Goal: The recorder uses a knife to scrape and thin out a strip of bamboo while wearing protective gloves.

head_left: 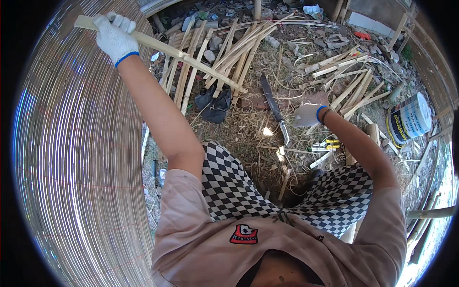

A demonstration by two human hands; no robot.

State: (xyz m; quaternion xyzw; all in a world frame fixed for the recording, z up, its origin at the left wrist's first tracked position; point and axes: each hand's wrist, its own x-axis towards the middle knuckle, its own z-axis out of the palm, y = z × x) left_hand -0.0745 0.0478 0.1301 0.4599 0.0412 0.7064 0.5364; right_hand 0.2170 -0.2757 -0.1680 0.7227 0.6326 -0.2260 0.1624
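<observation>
My left hand (114, 36), in a white knit glove with a blue cuff, reaches far out at the upper left. It is closed around a long flat bamboo strip (160, 46), which slants down to the right over other strips. My right hand (306, 115), gloved the same way, hovers low over the ground at centre right; its fingers run together in the glove, so their pose is unclear. Just left of it lies a machete (273, 103) with a dark blade and a curved pale handle. Yellow-handled pliers (330, 145) rest on the ground below the right hand.
A slatted bamboo screen (79, 143) fills the left side. Piles of split bamboo (239, 50) lie ahead, with more pieces (351, 88) at right. A black plastic bag (213, 105) sits near the centre. A white and dark-blue bucket (409, 119) leans at right. Rubble covers the back.
</observation>
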